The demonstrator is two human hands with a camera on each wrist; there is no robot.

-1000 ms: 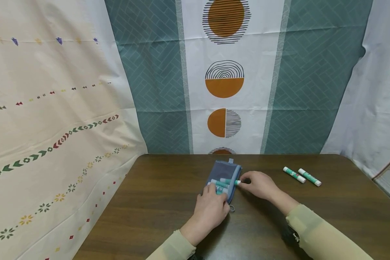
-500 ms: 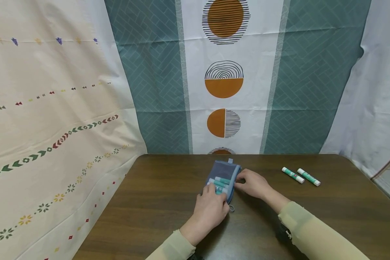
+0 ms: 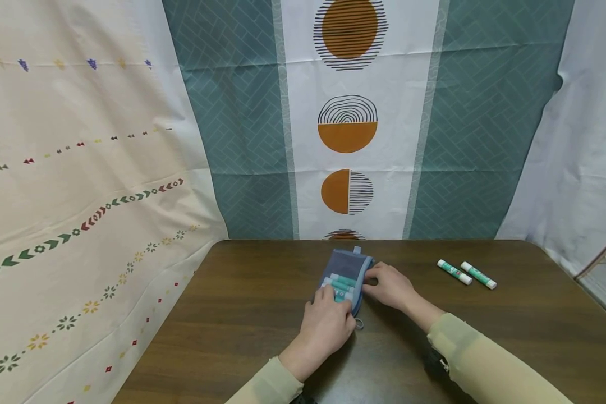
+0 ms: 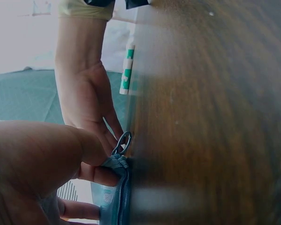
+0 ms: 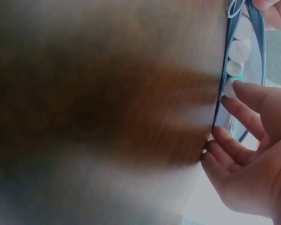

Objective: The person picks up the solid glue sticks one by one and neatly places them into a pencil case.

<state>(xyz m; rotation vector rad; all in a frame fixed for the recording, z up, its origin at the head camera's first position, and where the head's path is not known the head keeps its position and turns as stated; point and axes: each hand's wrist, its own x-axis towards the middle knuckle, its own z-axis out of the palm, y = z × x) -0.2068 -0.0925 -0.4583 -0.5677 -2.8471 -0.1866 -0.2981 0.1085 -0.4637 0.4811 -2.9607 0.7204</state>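
Note:
A blue zip pouch (image 3: 342,260) with a see-through mesh front lies on the table, its mouth facing right. Several white-and-green glue sticks (image 3: 341,284) show through the mesh, side by side. My left hand (image 3: 325,322) grips the pouch's near end, fingers over the mesh; the left wrist view has the thumb near the zip end. At the mouth, my right hand (image 3: 391,286) pinches the white end of a glue stick (image 5: 229,89) between thumb and index finger. Most of that stick is inside the pouch. The parted zip edge (image 5: 261,35) shows in the right wrist view.
Two more glue sticks (image 3: 454,272) lie side by side on the brown table (image 3: 262,292), to the right of my right hand. A metal ring (image 3: 359,323) hangs at the pouch's near corner. Patterned cloths (image 3: 252,140) hang behind and left of the table.
My right hand has moved left to the pouch mouth, and the glue stick that stuck out there has slid inside. My left hand keeps its place on the pouch.

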